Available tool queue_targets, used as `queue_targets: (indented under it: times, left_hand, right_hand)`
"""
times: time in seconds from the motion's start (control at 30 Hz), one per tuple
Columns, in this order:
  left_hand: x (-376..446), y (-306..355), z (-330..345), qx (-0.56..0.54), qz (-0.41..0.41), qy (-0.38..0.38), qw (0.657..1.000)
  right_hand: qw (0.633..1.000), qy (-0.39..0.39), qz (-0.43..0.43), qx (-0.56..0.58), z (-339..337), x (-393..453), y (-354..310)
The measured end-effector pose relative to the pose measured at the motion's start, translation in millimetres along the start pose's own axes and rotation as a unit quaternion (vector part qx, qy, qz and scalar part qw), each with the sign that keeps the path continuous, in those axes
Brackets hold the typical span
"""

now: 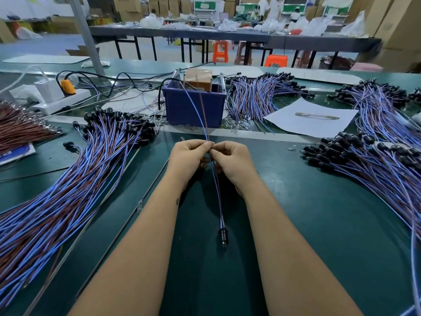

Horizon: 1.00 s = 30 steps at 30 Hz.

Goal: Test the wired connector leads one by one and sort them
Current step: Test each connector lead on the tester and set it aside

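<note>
One wired connector lead [217,197], a blue wire paired with a brown one, runs from the blue box [193,108] down between my hands to its black connector [223,236], which lies on the green mat near me. My left hand [189,158] and my right hand [230,160] meet at the middle of the table and both pinch this lead between thumb and fingertips. The far ends of the wires reach up to metal posts at the box's top [180,75].
A large pile of leads [86,169] fans out on my left; another pile [369,165] lies on my right. More bundles [257,94] sit behind, beside a white sheet [312,117]. A power strip [61,99] stands at the far left, next to brown wires [20,126].
</note>
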<state>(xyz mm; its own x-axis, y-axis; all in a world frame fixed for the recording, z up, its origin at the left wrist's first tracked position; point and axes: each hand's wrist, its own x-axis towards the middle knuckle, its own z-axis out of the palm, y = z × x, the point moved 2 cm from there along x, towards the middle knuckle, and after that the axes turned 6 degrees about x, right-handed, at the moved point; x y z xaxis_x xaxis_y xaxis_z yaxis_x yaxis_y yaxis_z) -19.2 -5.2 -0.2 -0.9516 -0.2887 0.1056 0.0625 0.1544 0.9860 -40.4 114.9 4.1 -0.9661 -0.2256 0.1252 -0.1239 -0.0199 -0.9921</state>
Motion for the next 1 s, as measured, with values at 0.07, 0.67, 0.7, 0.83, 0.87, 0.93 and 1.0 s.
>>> queue_targets:
  times: [0.07,0.67,0.7,0.83,0.87,0.93,1.0]
  left_hand:
    - [1.2,-0.2,-0.9,0.030,0.012,0.032,0.999]
    - [9.7,-8.5,-18.9,0.107,0.027,0.188,0.976]
    - [10.0,-8.8,-18.8,0.107,0.026,0.187,0.976]
    - [10.5,-9.7,-19.4,0.108,0.018,0.184,0.977]
    - [10.6,-9.8,-19.5,0.107,0.016,0.183,0.977]
    - [10.3,-9.3,-19.8,0.105,0.014,0.182,0.978]
    - [9.5,-8.3,-19.8,0.106,0.015,0.184,0.977]
  right_hand:
    - [1.000,0.021,-0.012,-0.016,-0.3,0.8,0.0]
    - [0.993,0.118,-0.004,0.008,-8.3,4.6,1.6]
    - [0.993,0.116,-0.005,0.006,-8.3,4.7,2.0]
    - [0.994,0.107,-0.004,-0.012,-7.0,5.2,3.4]
    - [0.994,0.106,-0.005,-0.015,-6.7,5.4,3.7]
    - [0.994,0.103,-0.006,-0.019,-6.0,6.0,4.3]
    - [0.995,0.101,-0.006,-0.023,-5.8,6.4,4.8]
